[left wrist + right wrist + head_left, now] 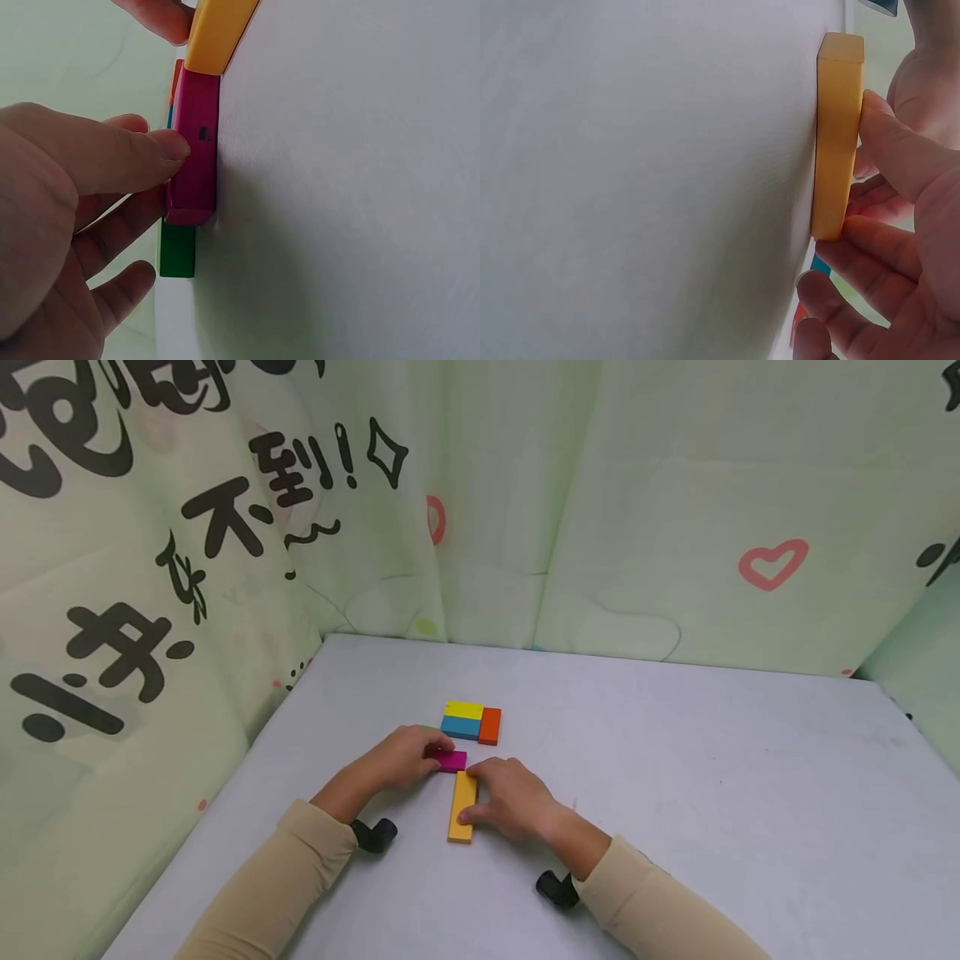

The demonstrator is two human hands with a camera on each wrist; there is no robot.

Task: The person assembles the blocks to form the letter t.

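The magenta block [199, 161] and the orange-yellow block [838, 142] look smooth, with a faint sheen. The pale counter [675, 793] looks matt and finely textured, like cloth; the printed curtain [637, 527] and beige sleeves [277, 881] are matt fabric.

Wide room toward the worktop's [712, 793] right edge; crowding left of its middle.
A hand could pass between the right hand [513, 797] and the right edge, or between the far edge and the yellow block [463, 710]. The magenta block [452, 762] and orange block [462, 810] stand in the way between that hand and the left hand [405, 756]; the curtain [637, 527] walls the far and left edges.
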